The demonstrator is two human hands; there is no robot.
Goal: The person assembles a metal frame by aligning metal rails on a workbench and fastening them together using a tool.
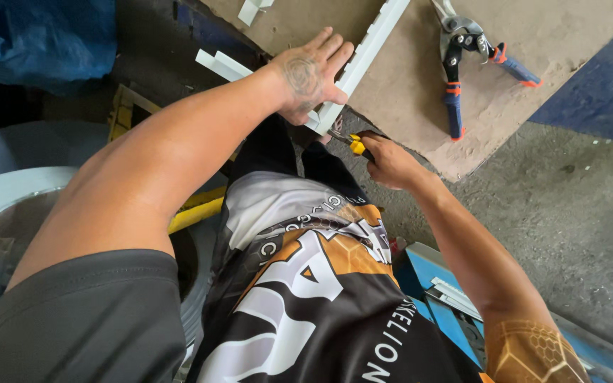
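My left hand (311, 76) presses flat on the near end of a long white notched profile strip (374, 44) that lies on a brown board (533, 42). My right hand (390, 159) is closed around yellow-handled snips (355, 144), whose jaws meet the strip's near end just under my left hand. The jaws themselves are mostly hidden.
Blue-and-orange-handled tin snips (462, 57) lie on the board to the right. White offcuts (223, 66) sit at the left, one (252, 10) at the top. A blue bag (37, 39) is top left, a grey metal coil (1, 213) at left, a blue tray (434, 298) below.
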